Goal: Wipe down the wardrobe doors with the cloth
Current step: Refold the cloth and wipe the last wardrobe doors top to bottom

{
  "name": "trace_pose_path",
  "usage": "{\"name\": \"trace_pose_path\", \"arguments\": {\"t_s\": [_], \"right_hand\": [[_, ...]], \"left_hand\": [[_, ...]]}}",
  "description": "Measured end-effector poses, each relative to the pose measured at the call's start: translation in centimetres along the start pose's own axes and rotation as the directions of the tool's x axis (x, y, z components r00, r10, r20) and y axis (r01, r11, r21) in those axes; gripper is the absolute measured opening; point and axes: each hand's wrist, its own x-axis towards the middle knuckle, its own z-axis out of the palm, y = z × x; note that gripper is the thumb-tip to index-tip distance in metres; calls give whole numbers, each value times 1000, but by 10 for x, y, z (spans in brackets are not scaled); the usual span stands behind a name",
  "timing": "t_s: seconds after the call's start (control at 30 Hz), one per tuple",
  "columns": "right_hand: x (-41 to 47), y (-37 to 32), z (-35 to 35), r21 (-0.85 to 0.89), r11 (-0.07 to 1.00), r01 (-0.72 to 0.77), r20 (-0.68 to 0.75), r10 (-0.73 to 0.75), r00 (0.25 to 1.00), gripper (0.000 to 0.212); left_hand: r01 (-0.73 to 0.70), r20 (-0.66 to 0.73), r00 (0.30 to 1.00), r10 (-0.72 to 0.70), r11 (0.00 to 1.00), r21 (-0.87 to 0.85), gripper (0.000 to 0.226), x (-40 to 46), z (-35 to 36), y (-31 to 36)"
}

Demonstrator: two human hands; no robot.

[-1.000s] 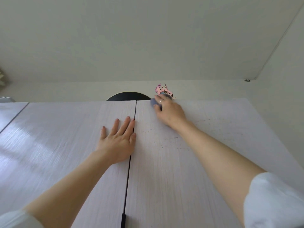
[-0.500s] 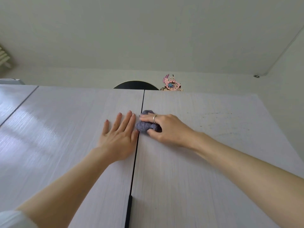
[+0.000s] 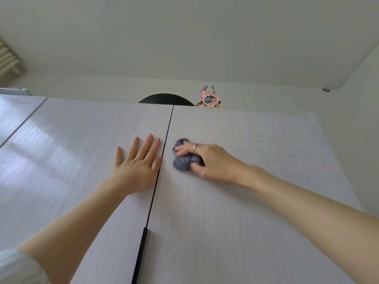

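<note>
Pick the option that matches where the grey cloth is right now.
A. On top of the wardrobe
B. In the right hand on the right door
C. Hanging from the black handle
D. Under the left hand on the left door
B: the right hand grips the bunched grey cloth against the right door, just right of the gap, while the left hand lies flat on the left door.

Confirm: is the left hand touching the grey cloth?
Apart. The head view shows the left hand flat on the left door, the cloth held by the right hand on the right door, with the dark door gap and bare door between them.
</note>
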Motion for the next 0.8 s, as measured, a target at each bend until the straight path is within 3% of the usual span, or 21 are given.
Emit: {"name": "trace_pose_path", "arguments": {"t_s": [0.1,0.17,0.27,0.33,0.4,0.53,0.67,0.73,0.8], "right_hand": [[-7,14,-12,-22,1000,-20,52,22,998,38],[5,37,-31,-70,988,-140,-61,136,989,36],[26,68,-52,-84,922,-378,-263,346,901,35],[29,66,-48,-69,898,-435,-313,394,864,34],[13,47,-34,-24,920,-390,-289,367,884,34],[-46,3,-5,-60,991,-120,-115,112,987,46],[-39,25,-30,-200,964,-173,-82,160,984,40],[-22,51,-49,-206,928,-309,-215,266,940,32],[-11,73,-62,-125,879,-460,-386,384,839,29]], "left_hand": [[-11,-8,1000,11,1000,18,53,-1,1,-2],[-20,-9,1000,20,999,25,53,-2,2,-3],[-30,-1,1000,30,999,27,53,-2,2,-6],[-32,-6,999,32,999,25,53,-1,2,-7],[-39,-18,999,40,999,33,53,-1,4,-7],[-40,-21,999,41,999,30,52,-1,6,-8],[-43,-44,998,45,998,45,53,0,8,-9],[-48,-46,998,50,998,46,53,0,8,-10],[-49,-43,998,51,998,40,53,0,8,-10]]}}
